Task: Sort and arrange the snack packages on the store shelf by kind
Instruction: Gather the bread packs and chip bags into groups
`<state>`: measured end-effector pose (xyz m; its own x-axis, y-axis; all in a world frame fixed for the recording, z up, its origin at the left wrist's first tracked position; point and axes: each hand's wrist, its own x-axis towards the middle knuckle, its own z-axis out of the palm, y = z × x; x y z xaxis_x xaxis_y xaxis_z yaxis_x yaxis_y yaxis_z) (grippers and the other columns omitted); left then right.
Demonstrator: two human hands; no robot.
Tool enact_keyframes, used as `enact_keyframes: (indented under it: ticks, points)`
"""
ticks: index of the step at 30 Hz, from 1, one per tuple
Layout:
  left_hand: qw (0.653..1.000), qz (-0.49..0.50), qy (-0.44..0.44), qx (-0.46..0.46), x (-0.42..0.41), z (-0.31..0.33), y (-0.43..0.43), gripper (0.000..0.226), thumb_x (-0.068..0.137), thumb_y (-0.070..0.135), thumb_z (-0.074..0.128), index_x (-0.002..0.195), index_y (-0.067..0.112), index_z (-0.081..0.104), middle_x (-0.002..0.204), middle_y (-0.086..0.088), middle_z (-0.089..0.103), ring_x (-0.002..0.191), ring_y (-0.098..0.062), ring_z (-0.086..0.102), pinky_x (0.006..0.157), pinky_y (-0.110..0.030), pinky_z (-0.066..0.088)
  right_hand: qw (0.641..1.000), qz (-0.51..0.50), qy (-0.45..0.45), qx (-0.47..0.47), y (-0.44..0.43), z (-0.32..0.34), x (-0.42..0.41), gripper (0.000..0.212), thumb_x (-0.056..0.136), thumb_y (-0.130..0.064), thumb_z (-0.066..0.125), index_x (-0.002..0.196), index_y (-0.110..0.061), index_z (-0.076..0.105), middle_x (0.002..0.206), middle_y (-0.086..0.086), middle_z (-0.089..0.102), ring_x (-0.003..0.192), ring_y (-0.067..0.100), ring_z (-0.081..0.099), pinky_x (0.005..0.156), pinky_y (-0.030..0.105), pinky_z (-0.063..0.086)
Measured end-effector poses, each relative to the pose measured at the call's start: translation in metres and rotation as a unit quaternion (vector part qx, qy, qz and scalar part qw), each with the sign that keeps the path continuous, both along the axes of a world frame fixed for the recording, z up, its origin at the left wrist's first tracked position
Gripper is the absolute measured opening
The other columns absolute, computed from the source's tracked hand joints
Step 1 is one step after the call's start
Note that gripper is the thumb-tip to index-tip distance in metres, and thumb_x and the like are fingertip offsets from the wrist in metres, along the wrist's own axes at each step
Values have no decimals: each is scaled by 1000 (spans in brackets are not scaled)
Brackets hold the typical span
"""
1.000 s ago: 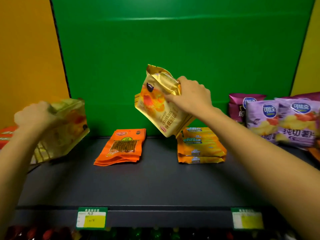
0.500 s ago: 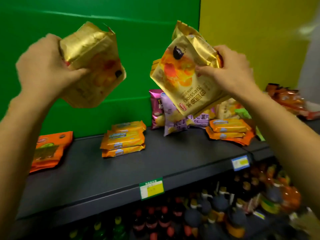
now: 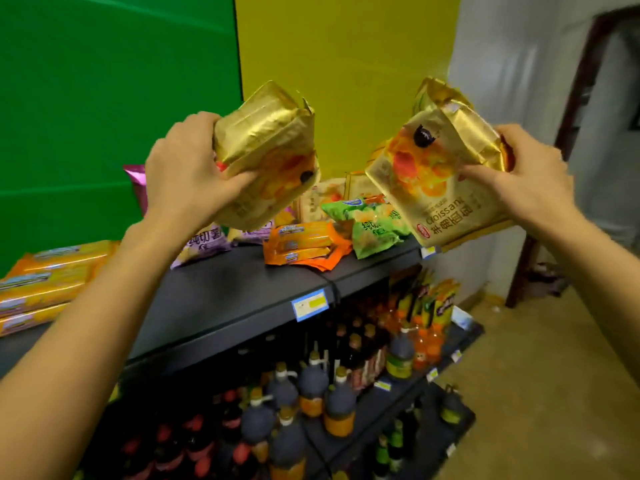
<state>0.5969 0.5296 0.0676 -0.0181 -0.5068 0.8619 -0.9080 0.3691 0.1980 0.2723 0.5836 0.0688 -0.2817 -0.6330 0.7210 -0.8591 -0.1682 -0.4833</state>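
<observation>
Orange packs (image 3: 45,271) lie stacked at the left of the shelf (image 3: 242,306). The left hand (image 3: 183,174) holds a gold bag (image 3: 270,150) aloft over purple bags (image 3: 204,240), fingers wrapped round it. A green bag (image 3: 370,223) lies mid-shelf. The right hand (image 3: 530,178) clasps a croissant bag (image 3: 436,174), raised above the shelf's right end.

Dark grey shelf (image 3: 225,299) runs from lower left to mid-right of frame. Far left edge: stack of cheese packs (image 3: 52,282), lying flat. Centre: purple bags (image 3: 204,242). Right of these: orange packs (image 3: 301,240), stacked, with a green bag (image 3: 370,226) touching them on the right. Gold bags (image 3: 322,202) stand behind. Price tag (image 3: 310,304) on front lip. Lower shelf (image 3: 381,410): bottles (image 3: 313,386), upright, crowded.
</observation>
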Motion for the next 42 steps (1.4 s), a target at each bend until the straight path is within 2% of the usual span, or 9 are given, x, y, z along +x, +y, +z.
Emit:
enact_keyframes:
  ticks: [7,17,22,28,33,35,37,39,42]
  points:
    - [1000,-18,-24,-3,-75,0,-61,60,71,43,69,116,6,51,109,-21,60,100,-40,55,79,-47,43,1000,-2,27,-6,-31,-11,-70,49,81,-35,64,125,-19,51,112,8,62,104,29,56,81,39,42]
    - [995,1,-95,-14,-141,18,-184,60,75,42,68,119,5,50,113,-20,58,104,-37,52,78,-45,40,997,20,72,-2,-147,7,-133,45,80,-33,63,122,-22,51,113,9,63,106,33,57,87,54,46]
    - [994,9,-106,5,-160,15,-236,61,73,44,70,116,4,51,111,-21,59,104,-36,51,76,-43,38,995,54,75,-33,-202,8,-155,45,80,-27,65,122,-18,52,114,12,62,107,34,55,87,54,45]
    - [989,23,-139,45,-173,4,-281,65,71,51,70,114,6,54,109,-17,61,101,-32,51,75,-37,36,991,101,85,-30,-263,6,-179,47,81,-26,65,125,-19,51,116,10,62,107,33,55,85,46,44]
    - [984,58,-159,60,-185,0,-309,67,70,52,69,117,7,53,112,-14,61,100,-29,50,74,-34,31,981,173,71,-46,-317,6,-195,52,76,-33,66,124,-18,52,113,8,63,99,22,54,77,30,37]
    - [982,63,-162,72,-189,0,-316,68,69,52,70,118,8,52,112,-14,61,99,-28,50,74,-33,32,975,206,64,-57,-337,7,-200,52,76,-35,64,124,-20,52,110,4,62,95,16,52,79,34,42]
    - [980,67,-164,86,-193,-3,-324,72,67,56,70,118,7,53,109,-14,62,97,-29,51,74,-34,34,966,242,54,-66,-359,9,-206,50,78,-33,66,124,-22,52,107,-2,60,98,17,55,85,46,47]
    - [976,74,-175,107,-197,-8,-331,82,62,70,61,115,7,54,103,-15,63,94,-29,53,73,-35,37,954,289,32,-74,-379,12,-211,52,76,-35,67,124,-24,52,107,-7,59,103,20,58,88,51,48]
    - [969,85,-184,145,-198,-20,-337,102,53,89,36,112,9,55,96,-15,64,87,-29,54,69,-36,39,926,370,-16,-71,-406,14,-216,52,76,-32,69,125,-24,51,104,-13,60,104,17,59,90,47,50]
